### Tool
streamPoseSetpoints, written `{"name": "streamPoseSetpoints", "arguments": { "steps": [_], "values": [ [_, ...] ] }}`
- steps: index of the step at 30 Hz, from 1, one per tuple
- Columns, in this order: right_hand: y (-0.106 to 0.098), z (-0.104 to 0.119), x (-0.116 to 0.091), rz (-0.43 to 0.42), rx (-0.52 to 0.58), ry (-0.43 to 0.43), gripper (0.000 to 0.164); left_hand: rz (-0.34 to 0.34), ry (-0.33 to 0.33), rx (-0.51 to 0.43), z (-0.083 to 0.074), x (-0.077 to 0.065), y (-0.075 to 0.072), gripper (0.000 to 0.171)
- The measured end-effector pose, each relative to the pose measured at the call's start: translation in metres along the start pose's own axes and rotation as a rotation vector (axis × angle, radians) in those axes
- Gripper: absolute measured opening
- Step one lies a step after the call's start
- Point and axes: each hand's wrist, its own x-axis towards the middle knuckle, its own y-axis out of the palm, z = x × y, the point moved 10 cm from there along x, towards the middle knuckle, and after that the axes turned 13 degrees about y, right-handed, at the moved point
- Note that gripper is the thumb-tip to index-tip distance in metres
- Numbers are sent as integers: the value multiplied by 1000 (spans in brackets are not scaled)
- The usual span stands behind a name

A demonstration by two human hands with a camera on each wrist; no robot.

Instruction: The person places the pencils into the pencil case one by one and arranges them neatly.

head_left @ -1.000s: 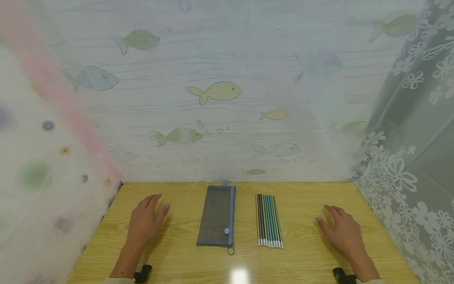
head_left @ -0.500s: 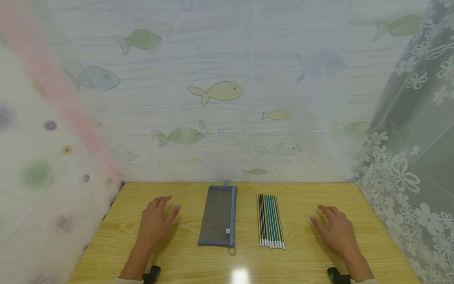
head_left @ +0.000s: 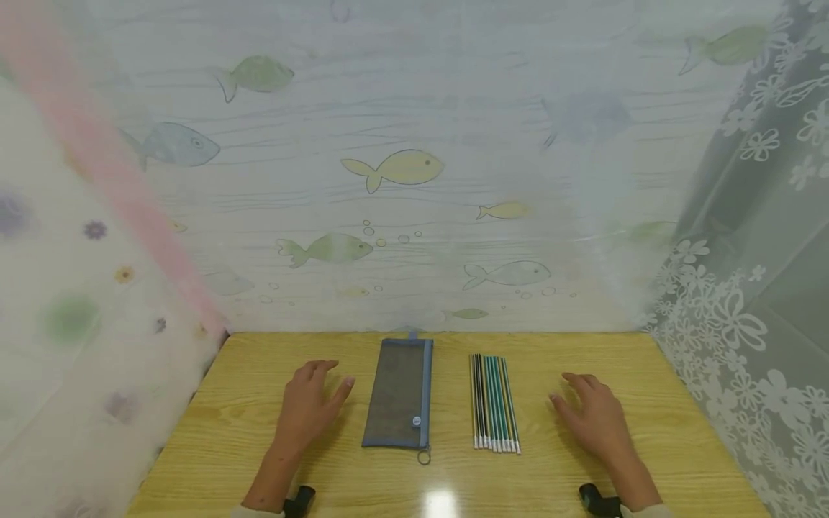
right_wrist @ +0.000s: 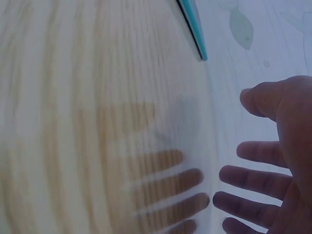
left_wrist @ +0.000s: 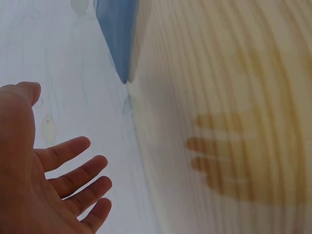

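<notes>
A grey mesh zip pouch [head_left: 396,396] with blue edging lies flat in the middle of the table, its zip running down the right side to a metal ring [head_left: 424,457]. Just right of it, several pencils [head_left: 494,403], some black, some teal, lie side by side with their white ends toward me. My left hand [head_left: 307,406] hovers left of the pouch, fingers spread and apart from it. To the right of the pencils is my right hand [head_left: 592,417], thumb and fingers parted, touching nothing. Both wrist views show bare palms, with the pouch [left_wrist: 118,34] and pencils [right_wrist: 194,29] at the top.
The wood-grain table [head_left: 363,489] ends at the back against a pale curtain [head_left: 414,237] printed with fish. A flower-patterned sheet [head_left: 97,345] hangs at the left, and a lacy see-through one [head_left: 732,324] at the right. Black wrist mounts [head_left: 301,501] sit by both wrists.
Both hands have moved inward: the left one rightward toward the pouch, the right one leftward toward the pencils. Pouch and pencils lie as before.
</notes>
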Motion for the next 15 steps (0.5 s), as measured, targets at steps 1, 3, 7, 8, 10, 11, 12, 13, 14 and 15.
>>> {"name": "streamPoseSetpoints", "arguments": {
  "steps": [1,3,7,8,10,11,12,13,14,15],
  "values": [
    [1,2,0,1,7,-2,50,-4,9,1,-3,1,2,58],
    [3,5,1,2,15,-5,50,-12,29,7,-8,3,4,57],
    [6,11,2,7,20,-10,50,-25,54,16,-17,6,9,55],
    [6,13,2,9,21,-10,50,-25,55,15,-19,6,10,54],
    [8,14,2,12,22,-8,49,-23,53,2,-23,7,13,54],
    [8,15,2,11,24,-8,49,-20,48,-5,-24,8,14,54],
    [9,16,3,11,27,-7,49,-17,43,-17,-26,8,16,54],
    [10,17,3,12,30,-8,49,-13,35,-27,-27,9,18,54],
    [11,18,4,12,31,-9,48,-13,28,-37,-28,9,20,54],
    [11,19,4,14,33,-9,48,-9,20,-46,-30,10,22,54]
  ]
}}
